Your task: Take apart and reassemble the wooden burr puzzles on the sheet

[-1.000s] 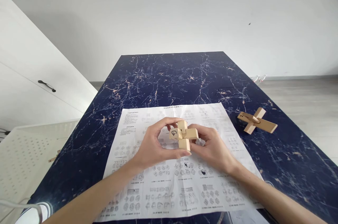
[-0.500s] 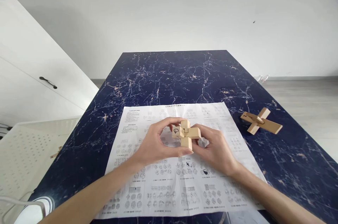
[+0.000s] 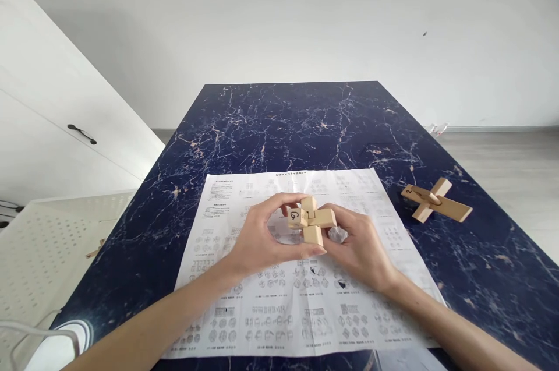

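A person's two hands grip a small cross-shaped wooden puzzle (image 3: pixel 312 235) above a creased printed sheet (image 3: pixel 288 301) on a dark blue, marble-patterned table (image 3: pixel 279 132). The left hand (image 3: pixel 258 238) clasps it between thumb, on the near side, and fingers, on the far; the right hand (image 3: pixel 365 246) is curled about its right side, fingertips partly hidden. A second crossed wooden piece (image 3: pixel 452 208), marked "2," lies to the right of the sheet.
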